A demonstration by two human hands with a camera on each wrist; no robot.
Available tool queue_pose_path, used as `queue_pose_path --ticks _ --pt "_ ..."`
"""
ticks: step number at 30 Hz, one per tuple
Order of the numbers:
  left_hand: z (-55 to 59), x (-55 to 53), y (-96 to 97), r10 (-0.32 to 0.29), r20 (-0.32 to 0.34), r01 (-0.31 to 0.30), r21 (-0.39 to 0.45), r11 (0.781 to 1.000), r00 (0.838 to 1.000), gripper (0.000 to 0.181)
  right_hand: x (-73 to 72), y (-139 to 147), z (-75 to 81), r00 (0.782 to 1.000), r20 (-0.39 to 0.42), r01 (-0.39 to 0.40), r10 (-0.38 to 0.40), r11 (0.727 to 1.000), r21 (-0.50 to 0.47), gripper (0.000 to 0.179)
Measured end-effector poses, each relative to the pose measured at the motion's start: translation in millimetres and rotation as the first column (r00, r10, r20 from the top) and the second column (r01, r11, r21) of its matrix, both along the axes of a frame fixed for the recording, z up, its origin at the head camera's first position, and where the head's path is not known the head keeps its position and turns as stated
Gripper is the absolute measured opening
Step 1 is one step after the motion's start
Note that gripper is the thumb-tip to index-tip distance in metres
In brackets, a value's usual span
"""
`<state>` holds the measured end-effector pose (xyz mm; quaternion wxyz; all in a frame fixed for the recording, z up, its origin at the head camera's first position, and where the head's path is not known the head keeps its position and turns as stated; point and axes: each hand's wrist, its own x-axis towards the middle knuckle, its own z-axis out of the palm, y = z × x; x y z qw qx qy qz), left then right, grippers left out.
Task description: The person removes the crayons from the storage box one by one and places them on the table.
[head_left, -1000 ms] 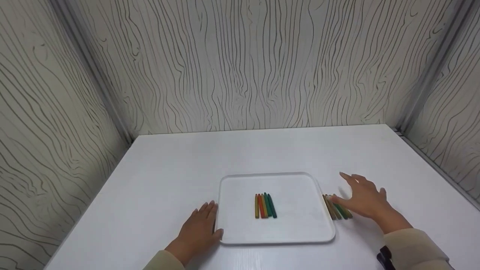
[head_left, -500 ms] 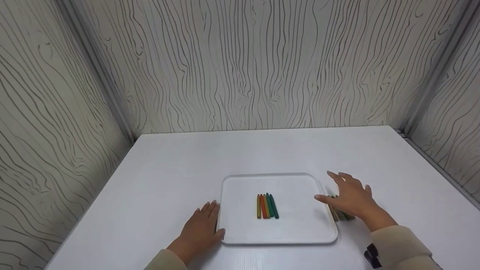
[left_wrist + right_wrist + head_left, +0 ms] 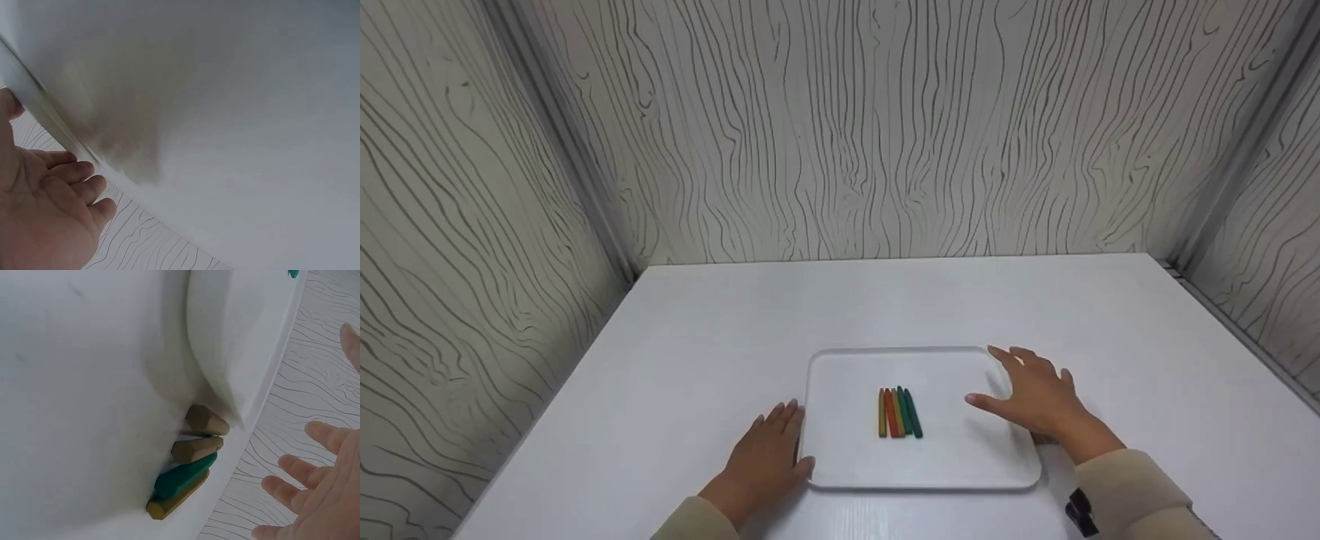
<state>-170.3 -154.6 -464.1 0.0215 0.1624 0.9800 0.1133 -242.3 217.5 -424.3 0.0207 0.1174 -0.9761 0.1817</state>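
Observation:
A white tray [image 3: 840, 375] lies on the table, with several crayons [image 3: 892, 414] side by side in its middle: yellowish, orange-red and green. Along the tray's left edge rests my left hand [image 3: 769, 454], fingers extended and thumb at the rim. My right hand [image 3: 1039, 397] hovers over the tray's right edge, fingers spread, holding nothing. Beneath it, just outside the tray, a second row of crayons is mostly hidden in the head view. The right wrist view shows that row: two brown crayons [image 3: 197, 449], a green crayon [image 3: 185, 475] and a yellow crayon [image 3: 174, 498].
The white table [image 3: 720, 315] extends around the tray on all sides. Wood-patterned panels [image 3: 847, 135] stand at the back and both sides, joined by grey corner posts [image 3: 562, 142].
My right hand has moved left, from above the outer crayons to over the tray's right edge, now covering most of that row. My left hand stays at the tray's left edge.

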Motion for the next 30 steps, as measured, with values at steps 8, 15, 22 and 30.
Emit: queue_pose_path --ticks 8,15,22,30 --pt "2.7 1.0 1.0 -0.006 0.006 0.006 0.005 1.000 1.000 0.071 -0.6 -16 -3.8 1.000 -0.006 -0.024 0.024 1.000 0.003 0.098" --pt "0.1 -0.1 1.0 0.001 0.001 -0.001 0.002 1.000 1.000 0.071 -1.9 -29 -8.9 0.999 -0.001 -0.042 0.042 0.998 0.035 0.095" --pt "-1.3 -0.5 1.0 0.004 0.000 -0.004 -0.010 1.000 1.000 0.071 -2.2 -41 -14.0 0.998 -0.010 -0.055 0.055 0.997 0.049 0.089" --pt "-0.1 0.4 1.6 0.016 0.016 -0.016 0.002 1.000 1.000 0.071 -0.9 -53 -18.1 0.996 -0.012 -0.084 0.084 0.995 0.054 0.084"
